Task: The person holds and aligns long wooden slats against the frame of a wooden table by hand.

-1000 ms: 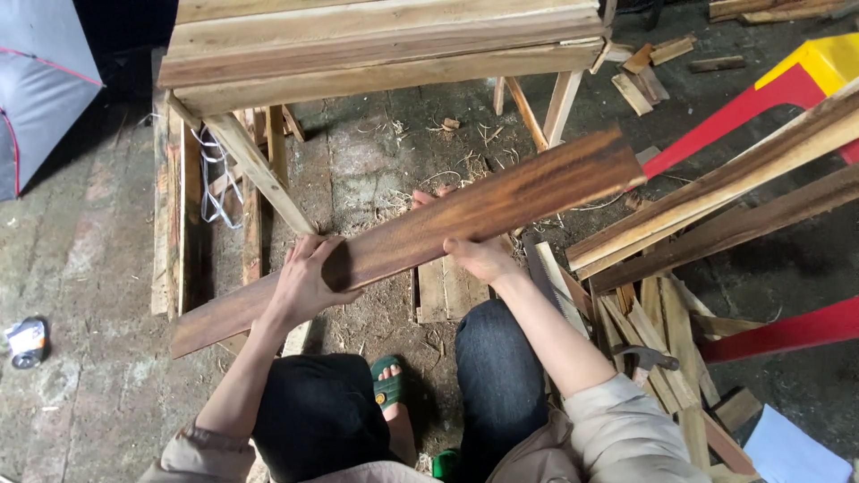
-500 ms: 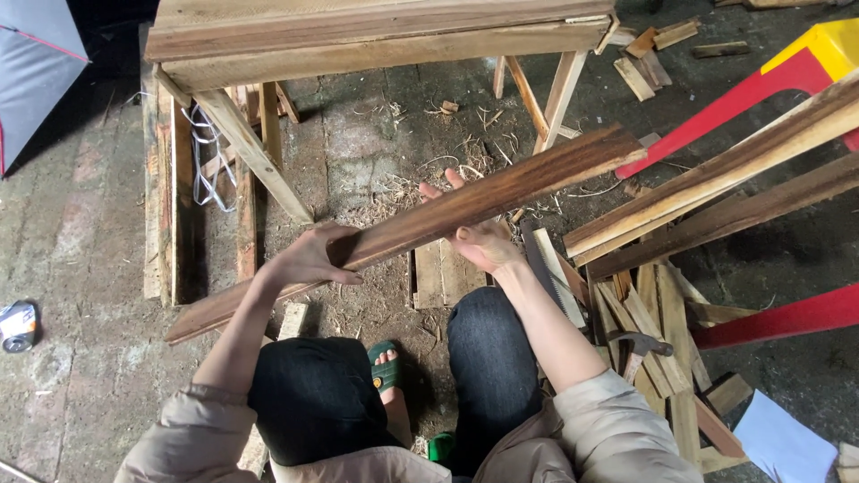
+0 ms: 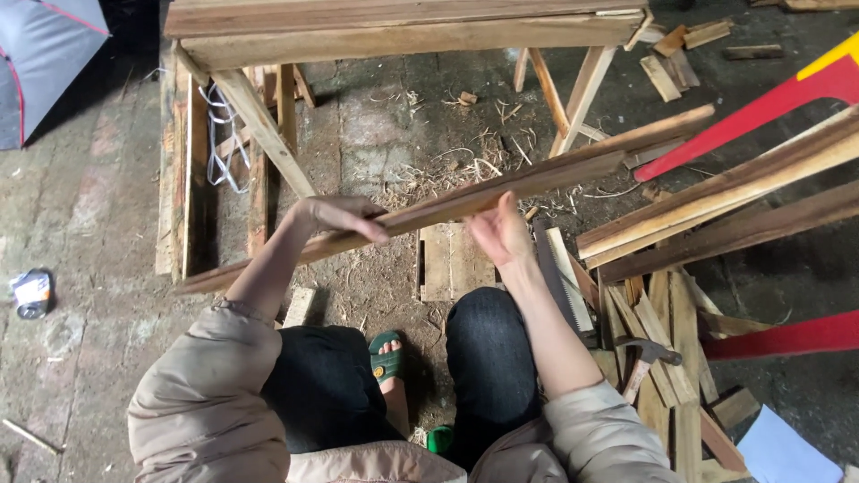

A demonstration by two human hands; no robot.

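A long brown wooden plank (image 3: 555, 170) runs slantwise from lower left to upper right above my knees, turned nearly on edge. My left hand (image 3: 335, 216) grips it near its lower part, fingers curled over the top edge. My right hand (image 3: 499, 234) touches the plank's near edge at its middle with flat, spread fingers and does not wrap around it. Below the plank I see my dark trousers and a green sandal (image 3: 386, 358).
A rough wooden workbench (image 3: 403, 31) stands ahead with slanted legs. Stacked planks (image 3: 716, 210) and red painted bars (image 3: 761, 112) lie at right. A handsaw (image 3: 553, 273), a hammer (image 3: 646, 362) and offcuts lie by my right knee. A grey umbrella (image 3: 45, 63) sits far left.
The plank has turned from its broad face toward its edge and lifted slightly. My right hand has gone from holding it to a flat open touch.
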